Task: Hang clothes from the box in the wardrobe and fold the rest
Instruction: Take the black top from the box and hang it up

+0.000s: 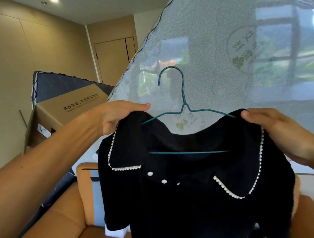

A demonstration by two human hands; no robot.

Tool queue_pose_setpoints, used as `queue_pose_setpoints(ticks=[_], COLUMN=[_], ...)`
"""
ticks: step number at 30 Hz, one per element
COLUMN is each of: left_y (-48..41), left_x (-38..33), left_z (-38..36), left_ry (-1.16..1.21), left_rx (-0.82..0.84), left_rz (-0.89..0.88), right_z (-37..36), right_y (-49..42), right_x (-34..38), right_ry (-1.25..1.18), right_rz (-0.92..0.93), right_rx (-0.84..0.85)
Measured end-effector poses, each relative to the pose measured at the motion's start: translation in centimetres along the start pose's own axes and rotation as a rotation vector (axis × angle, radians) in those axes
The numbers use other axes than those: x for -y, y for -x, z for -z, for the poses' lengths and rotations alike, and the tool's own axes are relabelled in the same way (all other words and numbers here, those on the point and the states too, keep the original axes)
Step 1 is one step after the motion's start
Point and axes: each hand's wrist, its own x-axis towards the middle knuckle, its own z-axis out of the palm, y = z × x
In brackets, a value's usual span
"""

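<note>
- Black top (194, 204) is held up in mid-air, centre of view, on a teal hanger (185, 102).
- Hook is pointed up; hanger's long axis is laid left-right, right end slightly lower.
- Top's shoulders are gripped: one by left hand (119, 116), other by right hand (274, 128).
- Box (70, 109) is seen behind, left.

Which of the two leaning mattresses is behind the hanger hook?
The pale glossy mattress with the leaf logo, on the right; the dark grey mattress sits further left, behind the cardboard box.
</note>
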Motion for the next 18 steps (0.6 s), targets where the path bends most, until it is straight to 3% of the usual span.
queue_pose_setpoints(ticks=[4, 7, 10, 12, 18], left_y=[-0.1, -0.1, -0.4, -0.5, -1.1], left_x=[0.9, 1.6, 3.4, 4.9, 8.9], left_z=[0.2, 0.6, 0.8, 0.5, -0.6], left_ry=[0.033, 0.032, -0.325, -0.477, -0.523], left_rx=[0.015, 0.014, -0.108, -0.096, -0.133], left_rz=[-0.074, -0.193, -0.365, -0.415, -0.54], right_z=[0.4, 0.1, 0.2, 0.3, 0.8], right_y=[-0.6, -0.4, -0.3, -0.4, -0.3], right_x=[-1.3, -0.8, -0.5, -0.4, 0.2], right_ry=[-0.169, -0.181, -0.17, -0.163, -0.152], right_rz=[-0.232, -0.203, -0.189, -0.154, -0.054], right_rx=[-0.082, 0.041, 0.054, 0.028, 0.07])
